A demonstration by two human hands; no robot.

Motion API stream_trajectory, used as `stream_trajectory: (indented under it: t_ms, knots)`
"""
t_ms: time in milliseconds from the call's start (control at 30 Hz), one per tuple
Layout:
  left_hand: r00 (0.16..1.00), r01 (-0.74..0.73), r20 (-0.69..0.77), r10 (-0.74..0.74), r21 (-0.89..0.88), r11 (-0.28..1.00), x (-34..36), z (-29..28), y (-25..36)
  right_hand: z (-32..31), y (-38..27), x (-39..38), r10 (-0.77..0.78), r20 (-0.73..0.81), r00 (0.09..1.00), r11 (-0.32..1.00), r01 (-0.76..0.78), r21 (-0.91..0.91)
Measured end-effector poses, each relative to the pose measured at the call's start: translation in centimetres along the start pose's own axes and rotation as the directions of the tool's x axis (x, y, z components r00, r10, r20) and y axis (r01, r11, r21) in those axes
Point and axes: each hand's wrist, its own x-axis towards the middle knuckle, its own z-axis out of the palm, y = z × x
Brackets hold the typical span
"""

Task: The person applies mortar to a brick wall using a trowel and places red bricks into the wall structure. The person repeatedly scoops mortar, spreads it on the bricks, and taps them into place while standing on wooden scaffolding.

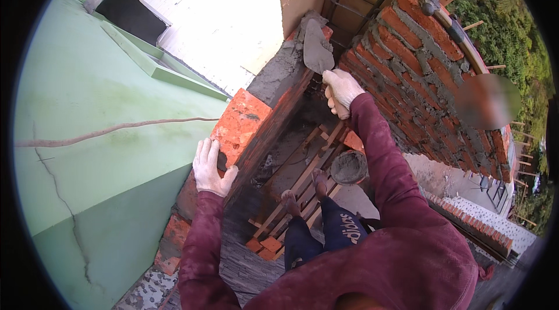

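My right hand (343, 90), in a pale work glove, is closed round the handle of a pointed trowel (318, 48). The trowel's grey blade lies over wet mortar (280, 72) at the far end of the low brick wall. An orange brick (240, 126) sits on top of that wall, just on the near side of the mortar. My left hand (212, 167), gloved too, rests at the brick's near end with its fingers stretched out and thumb apart. It grips nothing.
A taller brick wall (416, 71) rises on the right, with a hammer (457, 30) lying along its top. Below me, a bucket of mortar (349, 168) stands beside wooden slats (308, 185) under my feet. A cracked green wall (116, 164) is on the left.
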Motion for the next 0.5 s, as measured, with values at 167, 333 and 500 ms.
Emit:
stream_trajectory:
  t_ms: [167,333,500]
  knots:
    - [1.000,0.022,0.000,-0.022,-0.015,1.000,0.3,0.3,0.2,-2.1,-1.2,-1.9,0.106,0.107,0.989,0.994,-0.102,-0.047]
    - [0.999,0.015,-0.048,-0.017,-0.035,0.999,-0.1,-0.2,-0.1,-4.0,-6.5,-2.6,0.036,0.176,0.984,0.998,-0.028,-0.051]
    - [0.997,0.016,-0.073,-0.020,-0.056,0.998,0.0,0.2,0.3,-5.0,-11.7,3.1,0.289,0.207,0.935,0.949,-0.251,-0.188]
